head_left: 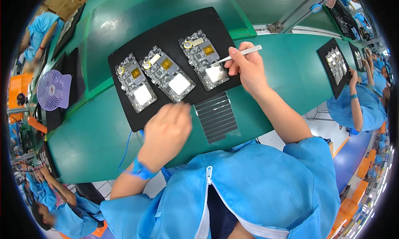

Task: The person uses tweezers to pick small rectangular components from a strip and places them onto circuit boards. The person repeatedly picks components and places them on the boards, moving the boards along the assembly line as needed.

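Three circuit boards, the left one, the middle one and the right one, lie side by side on a black tray. Each carries a silver square plate, an amber patch and a round yellow-rimmed part. My right hand is closed on a pair of tweezers, tips down at the upper edge of the right board's silver plate. Just in front of the middle board hovers my left hand, its fingers smeared by motion. Beside it lies a clear sheet with dark strips.
A blue wrist strap circles my left wrist, with a blue cord near it. To the left, a purple fan stands on the green bench. At right, a co-worker's hand touches another black tray bearing boards.
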{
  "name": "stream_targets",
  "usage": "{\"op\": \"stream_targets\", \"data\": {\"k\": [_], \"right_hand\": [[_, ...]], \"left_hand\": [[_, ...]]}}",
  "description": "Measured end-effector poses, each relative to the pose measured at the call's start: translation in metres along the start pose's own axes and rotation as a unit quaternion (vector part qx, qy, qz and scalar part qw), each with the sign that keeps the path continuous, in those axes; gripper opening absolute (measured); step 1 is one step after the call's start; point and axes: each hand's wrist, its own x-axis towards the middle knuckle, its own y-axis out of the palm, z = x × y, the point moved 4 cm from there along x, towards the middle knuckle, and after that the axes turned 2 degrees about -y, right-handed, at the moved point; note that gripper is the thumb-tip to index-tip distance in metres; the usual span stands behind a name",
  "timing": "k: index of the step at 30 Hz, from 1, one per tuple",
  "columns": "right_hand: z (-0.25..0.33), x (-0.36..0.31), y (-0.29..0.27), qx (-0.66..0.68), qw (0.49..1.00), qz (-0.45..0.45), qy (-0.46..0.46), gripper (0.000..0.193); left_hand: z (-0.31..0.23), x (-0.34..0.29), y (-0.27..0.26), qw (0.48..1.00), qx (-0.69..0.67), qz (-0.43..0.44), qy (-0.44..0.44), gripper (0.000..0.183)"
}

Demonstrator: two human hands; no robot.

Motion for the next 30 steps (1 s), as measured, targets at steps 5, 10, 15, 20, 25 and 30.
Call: {"op": "stream_targets", "data": {"k": [5, 10, 15, 20, 25, 30], "right_hand": [[-0.019, 0.009, 0.0, -0.04, 0.999, 0.011, 0.015, 0.022], [-0.019, 0.009, 0.001, -0.037, 0.999, 0.039, 0.009, 0.023], [-0.02, 0.009, 0.0, -0.067, 0.996, 0.048, 0.02, 0.023], [-0.023, 0.012, -0.002, -0.064, 0.996, 0.052, 0.025, 0.024], [-0.023, 0.013, -0.002, -0.06, 0.996, 0.059, 0.024, 0.024], [-0.023, 0.013, -0.002, -0.064, 0.996, 0.058, 0.025, 0.024]], "left_hand": [[-0.005, 0.043, 0.07, 0.995, 0.051, -0.088, 0.016, 0.035], [-0.002, 0.04, 0.086, 0.987, 0.102, -0.12, 0.037, 0.037], [-0.002, 0.04, 0.09, 0.985, 0.12, -0.122, 0.037, 0.037], [-0.003, 0.042, 0.088, 0.984, 0.125, -0.114, 0.052, 0.035], [-0.003, 0.042, 0.089, 0.984, 0.142, -0.103, 0.042, 0.04], [-0.001, 0.042, 0.091, 0.986, 0.128, -0.102, 0.041, 0.04]]}}
